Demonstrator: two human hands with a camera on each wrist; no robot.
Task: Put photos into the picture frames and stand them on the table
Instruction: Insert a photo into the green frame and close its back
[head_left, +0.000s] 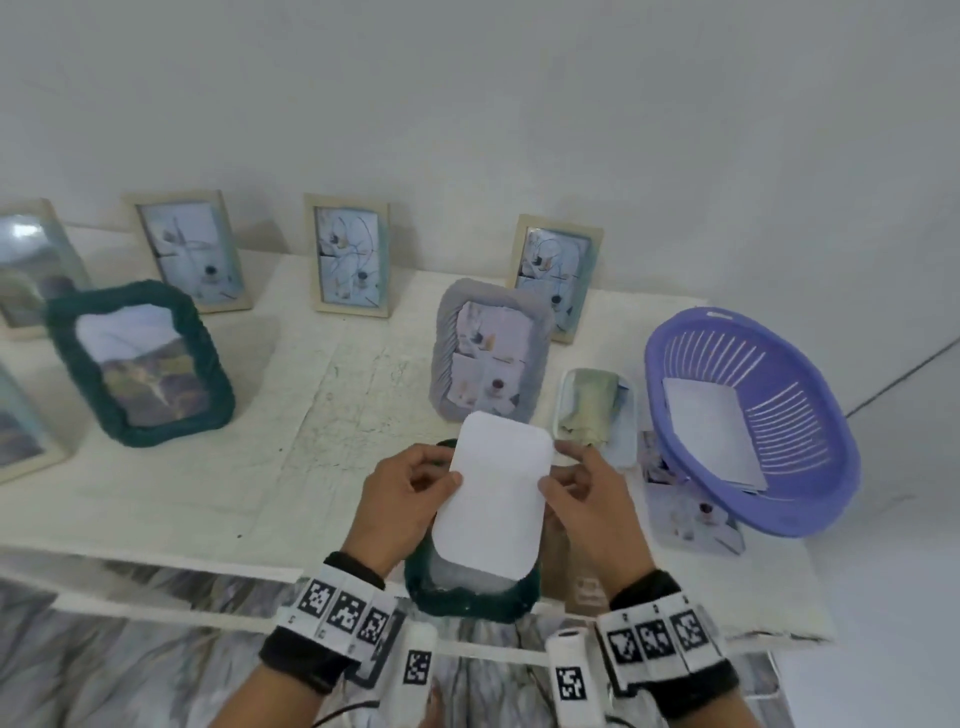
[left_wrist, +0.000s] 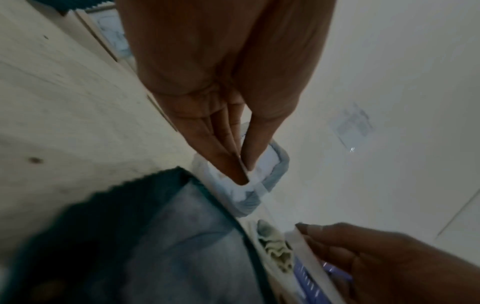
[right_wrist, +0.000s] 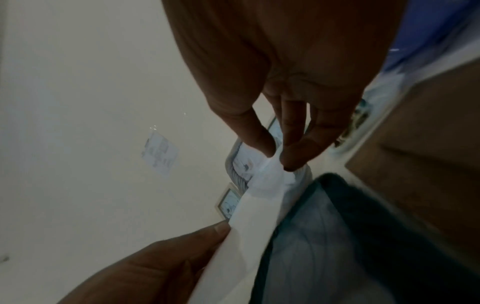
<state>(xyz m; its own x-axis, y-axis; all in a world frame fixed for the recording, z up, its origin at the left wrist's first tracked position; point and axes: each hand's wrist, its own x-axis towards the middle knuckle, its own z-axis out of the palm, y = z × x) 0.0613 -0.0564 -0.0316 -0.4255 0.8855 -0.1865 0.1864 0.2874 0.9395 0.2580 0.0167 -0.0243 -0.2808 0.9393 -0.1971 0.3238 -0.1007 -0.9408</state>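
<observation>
A white photo (head_left: 493, 493) with rounded corners, blank side up, is held tilted over a dark green fabric frame (head_left: 467, 597) lying near the table's front edge. My left hand (head_left: 415, 483) pinches the photo's left edge between thumb and fingers (left_wrist: 233, 164). My right hand (head_left: 576, 483) pinches its right edge (right_wrist: 283, 156). The photo's lower end (right_wrist: 249, 236) sits inside the frame's opening (left_wrist: 182, 236). A brown backing board (head_left: 582, 577) lies under my right hand.
Several filled frames stand on the table (head_left: 208, 493): a green fabric one (head_left: 140, 364), a grey fabric one (head_left: 488, 348) and wooden ones (head_left: 350, 254) along the wall. A purple basket (head_left: 748, 415) with white sheets sits at right, loose photos (head_left: 691, 514) under it.
</observation>
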